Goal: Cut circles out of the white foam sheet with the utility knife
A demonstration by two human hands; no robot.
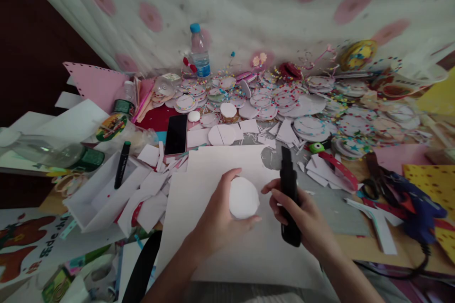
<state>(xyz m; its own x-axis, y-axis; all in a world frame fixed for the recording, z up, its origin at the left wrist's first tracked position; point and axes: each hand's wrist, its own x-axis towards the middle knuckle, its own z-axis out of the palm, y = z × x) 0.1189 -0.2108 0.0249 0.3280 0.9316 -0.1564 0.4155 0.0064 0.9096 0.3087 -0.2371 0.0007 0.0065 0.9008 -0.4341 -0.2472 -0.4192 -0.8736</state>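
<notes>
A person's left hand (221, 212) curls around a small white paper disc (243, 198), thumb on the near edge and fingers on the far side, while the right hand (308, 218) grips an upright black handheld tool (289, 199) whose exact type is hard to tell. The disc sits just left of the tool, above large white paper sheets (185, 232) spread at the near edge of a crowded worktop (366, 245). To the right, a grey mat (346, 213) shows beneath paper scraps, with a blue corded tool (423, 206) near the edge. To the left stands an open white box (99, 203), a black marker (122, 165) with a green end leaning in it. Beyond the sheets, a smartphone (176, 134) lies dark-screened near two joined-looking white pieces (222, 135). Farther back, stacks of round white discs (277, 98) edged with colourful dots crowd the surface, and a blue-capped water bottle (200, 52) stands before a white curtain (231, 0) printed with pink flowers.
</notes>
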